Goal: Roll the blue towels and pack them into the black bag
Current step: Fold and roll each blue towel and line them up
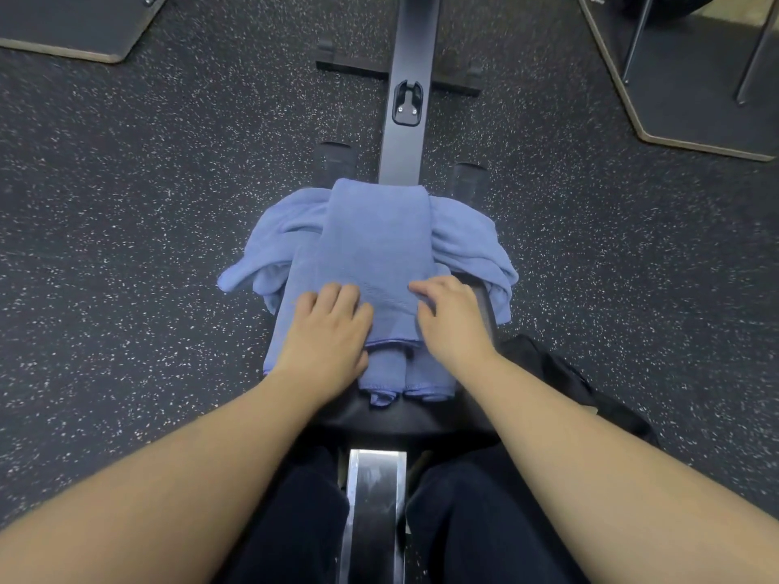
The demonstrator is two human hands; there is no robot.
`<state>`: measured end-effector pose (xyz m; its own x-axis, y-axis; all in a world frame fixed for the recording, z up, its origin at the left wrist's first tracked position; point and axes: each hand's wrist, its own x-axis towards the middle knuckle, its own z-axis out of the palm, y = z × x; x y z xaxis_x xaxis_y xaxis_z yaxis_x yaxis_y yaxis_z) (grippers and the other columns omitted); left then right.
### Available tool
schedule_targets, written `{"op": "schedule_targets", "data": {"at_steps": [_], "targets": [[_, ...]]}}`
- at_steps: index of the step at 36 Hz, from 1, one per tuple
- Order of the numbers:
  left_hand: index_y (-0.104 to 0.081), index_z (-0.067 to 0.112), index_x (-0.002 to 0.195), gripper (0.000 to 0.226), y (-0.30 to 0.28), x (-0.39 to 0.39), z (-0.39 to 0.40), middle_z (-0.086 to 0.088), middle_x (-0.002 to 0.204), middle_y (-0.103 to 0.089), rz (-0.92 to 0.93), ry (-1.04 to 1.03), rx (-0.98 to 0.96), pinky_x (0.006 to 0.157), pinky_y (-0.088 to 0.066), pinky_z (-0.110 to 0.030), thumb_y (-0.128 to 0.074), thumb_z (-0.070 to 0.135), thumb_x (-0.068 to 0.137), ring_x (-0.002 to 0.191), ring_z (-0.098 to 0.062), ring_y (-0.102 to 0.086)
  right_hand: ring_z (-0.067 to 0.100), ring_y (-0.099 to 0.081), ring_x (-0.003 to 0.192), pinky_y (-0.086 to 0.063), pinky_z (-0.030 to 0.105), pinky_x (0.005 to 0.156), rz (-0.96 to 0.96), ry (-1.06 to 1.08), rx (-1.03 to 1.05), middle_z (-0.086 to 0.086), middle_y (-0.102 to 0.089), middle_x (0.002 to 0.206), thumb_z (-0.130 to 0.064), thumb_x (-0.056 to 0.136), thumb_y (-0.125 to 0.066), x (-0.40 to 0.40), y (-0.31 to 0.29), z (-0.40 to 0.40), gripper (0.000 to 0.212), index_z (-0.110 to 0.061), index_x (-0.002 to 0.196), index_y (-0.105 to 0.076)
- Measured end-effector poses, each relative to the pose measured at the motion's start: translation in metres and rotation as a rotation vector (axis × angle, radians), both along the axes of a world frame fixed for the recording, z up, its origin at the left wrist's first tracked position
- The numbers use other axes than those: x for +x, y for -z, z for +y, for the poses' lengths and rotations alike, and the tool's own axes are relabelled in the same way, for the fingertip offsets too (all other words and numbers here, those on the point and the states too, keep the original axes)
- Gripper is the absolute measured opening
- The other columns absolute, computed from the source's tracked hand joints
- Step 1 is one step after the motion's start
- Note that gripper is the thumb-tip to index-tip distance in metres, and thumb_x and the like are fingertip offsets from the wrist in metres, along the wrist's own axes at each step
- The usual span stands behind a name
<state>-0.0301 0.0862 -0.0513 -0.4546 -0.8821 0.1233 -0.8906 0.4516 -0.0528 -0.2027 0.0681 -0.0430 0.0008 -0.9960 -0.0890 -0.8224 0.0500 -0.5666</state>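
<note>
Nearest the camera, dark-trousered legs (pixel 295 524) straddle a metal rail (pixel 373 512) that runs away along the middle of the view. Beyond them a black padded seat (pixel 404 415) serves as the work surface; a black bag (pixel 560 381) lies just beside it on the person's right, partly behind the right forearm. Blue towels (pixel 379 238) are heaped on the seat: one folded into a long flat strip lies on top lengthwise, its near hem straight, with loose crumpled ones spreading out to either side beneath it and more folded edges showing at the near end. The left hand (pixel 326 330) rests on the strip's near left corner, fingers bent down onto the cloth. The right hand (pixel 451 318) lies at the near right edge, fingertips curled over the cloth; whether either hand actually grips cannot be told. Farther off, the dark beam (pixel 404 78) crosses speckled rubber floor (pixel 168 204), with platform corners (pixel 84 31) at both upper edges.
</note>
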Motion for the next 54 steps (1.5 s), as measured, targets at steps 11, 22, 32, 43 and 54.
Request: {"op": "schedule_targets", "data": {"at_steps": [11, 22, 32, 43, 54], "targets": [[-0.058, 0.014, 0.071, 0.008, 0.01, 0.013, -0.004, -0.004, 0.074, -0.055, 0.089, 0.064, -0.124, 0.073, -0.03, -0.039, -0.054, 0.021, 0.069, 0.076, -0.028, -0.053, 0.032, -0.038, 0.118, -0.03, 0.038, 0.098, 0.263, 0.01, -0.078, 0.009, -0.044, 0.131, -0.014, 0.089, -0.052, 0.006, -0.013, 0.006, 0.035, -0.009, 0.123, -0.054], [-0.061, 0.012, 0.075, 0.016, 0.011, 0.015, -0.002, -0.006, 0.072, -0.054, 0.118, 0.059, -0.181, 0.07, -0.028, -0.038, -0.047, 0.019, 0.076, 0.072, -0.028, -0.053, 0.03, -0.053, 0.071, -0.035, 0.032, 0.058, 0.339, -0.341, -0.174, 0.008, -0.052, 0.076, -0.018, 0.054, -0.065, 0.029, -0.014, 0.031, 0.026, -0.01, 0.075, -0.052], [-0.061, 0.014, 0.076, 0.027, 0.015, 0.037, -0.003, -0.005, 0.07, -0.058, 0.149, -0.151, -0.03, 0.065, -0.019, -0.035, -0.038, 0.026, 0.082, 0.074, -0.028, -0.054, 0.033, -0.052, 0.105, -0.037, 0.039, 0.085, 0.321, -0.316, -0.027, 0.013, -0.059, 0.114, 0.0, 0.09, -0.048, -0.01, -0.013, 0.019, 0.029, -0.008, 0.117, -0.054], [-0.06, 0.017, 0.095, 0.04, 0.009, 0.037, 0.005, -0.004, 0.094, -0.055, 0.181, -0.057, 0.205, 0.08, -0.028, -0.043, -0.071, 0.05, 0.074, 0.097, -0.029, -0.05, 0.025, -0.052, 0.106, -0.035, 0.03, 0.086, 0.169, -0.252, 0.007, 0.007, -0.064, 0.11, -0.024, 0.095, -0.058, -0.015, -0.016, 0.022, 0.021, -0.009, 0.109, -0.062], [-0.064, 0.019, 0.098, 0.031, 0.008, 0.037, -0.004, -0.001, 0.1, -0.061, 0.224, -0.229, 0.172, 0.073, -0.016, -0.035, -0.036, 0.03, 0.101, 0.104, -0.028, -0.045, 0.029, -0.051, 0.101, -0.034, 0.03, 0.086, 0.126, -0.293, -0.02, 0.01, -0.065, 0.102, -0.02, 0.095, -0.057, -0.022, -0.015, 0.018, 0.019, -0.009, 0.105, -0.068]]}}
